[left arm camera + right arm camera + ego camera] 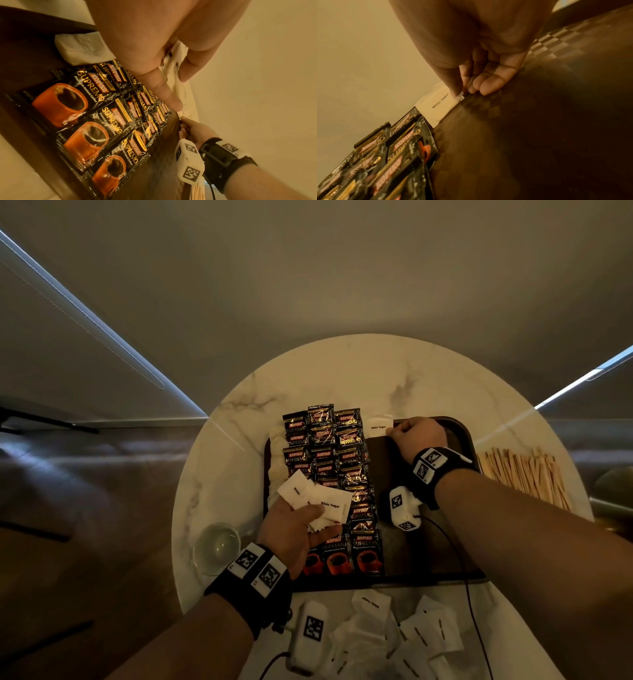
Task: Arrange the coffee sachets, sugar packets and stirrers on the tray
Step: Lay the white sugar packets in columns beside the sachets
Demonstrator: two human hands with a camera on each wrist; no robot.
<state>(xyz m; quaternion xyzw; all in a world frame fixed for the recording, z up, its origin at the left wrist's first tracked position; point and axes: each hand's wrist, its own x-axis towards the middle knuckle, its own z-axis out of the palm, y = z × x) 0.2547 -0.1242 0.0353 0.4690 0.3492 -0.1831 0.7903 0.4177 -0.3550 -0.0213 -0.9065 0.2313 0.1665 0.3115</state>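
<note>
One dark tray (459,433) lies on the one round table (308,364), and on the tray's left half three columns of coffee sachets (342,453) overlap too closely for a sure count. Beside the tray's far edge sits one sugar packet (378,426), a few more fan out above its left part (325,503), and a loose uncountable heap (411,635) lies near its front edge. Right of the tray is one spread of many stirrers (524,474), left of it one glass (216,546).

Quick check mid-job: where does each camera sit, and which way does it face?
Head: looks down on the round marble table and dark brown tray; both forearms show.
Left wrist: looks along the left hand holding white sugar packets.
Right wrist: looks along the right hand pinching one white sugar packet.
All share the black Kopiko coffee sachets.
</note>
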